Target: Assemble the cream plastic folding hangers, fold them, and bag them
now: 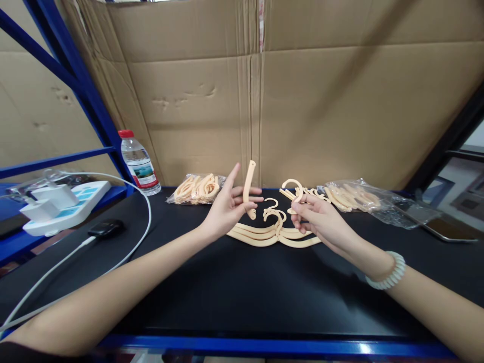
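One hanger arm (247,184) was pinched by your left hand (224,205), other fingers spread, while your right hand (316,216) clamped a hanger hook (300,190).

L hand (224,209) raised, index fgr (233,175) pointing up, spread from the rest; next fgrs reach across twd R hand (319,217), thumb just below them, in a light pinch grip. R hand level w/ L, well apart: thumb & index pinched, other fgrs curled underneath. L forearm (151,272) slants down-left of its fgrs; R forearm (427,297) down-right of its own.
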Demonstrator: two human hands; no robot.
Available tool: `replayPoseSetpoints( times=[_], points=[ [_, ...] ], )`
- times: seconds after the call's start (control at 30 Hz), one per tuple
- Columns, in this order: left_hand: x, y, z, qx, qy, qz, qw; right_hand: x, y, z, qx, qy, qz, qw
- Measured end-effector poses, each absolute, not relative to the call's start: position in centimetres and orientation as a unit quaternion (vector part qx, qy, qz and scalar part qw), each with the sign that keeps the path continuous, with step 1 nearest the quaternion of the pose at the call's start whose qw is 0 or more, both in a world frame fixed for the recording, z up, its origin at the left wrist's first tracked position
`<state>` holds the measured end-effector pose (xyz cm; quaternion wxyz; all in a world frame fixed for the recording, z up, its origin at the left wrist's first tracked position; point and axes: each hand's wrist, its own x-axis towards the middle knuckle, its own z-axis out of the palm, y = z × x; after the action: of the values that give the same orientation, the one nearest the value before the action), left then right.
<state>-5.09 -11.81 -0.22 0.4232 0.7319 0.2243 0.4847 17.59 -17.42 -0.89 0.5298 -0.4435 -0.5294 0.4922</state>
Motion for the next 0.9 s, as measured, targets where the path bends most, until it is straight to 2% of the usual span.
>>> replayPoseSetpoints(
  times=[0.13,0.33,0.9],
  points=[
    [-4.8,-12.4,0.1,0.668,0.258,0.494,0.492,17.4,-17.5,-1.0,-0.426,-0.533,0.497,0.535],
    [-4.5,-13.6,-0.3,0.648,0.297,0.512,0.480,17.1,-17.6,-1.4,-0.396,-0.566,0.494,0.528],
    [-3.5,-15.5,-0.9,0.655,0.242,0.498,0.514,16.4,-18.7,-1.4,-0.327,-0.587,0.570,0.473]
  ],
)
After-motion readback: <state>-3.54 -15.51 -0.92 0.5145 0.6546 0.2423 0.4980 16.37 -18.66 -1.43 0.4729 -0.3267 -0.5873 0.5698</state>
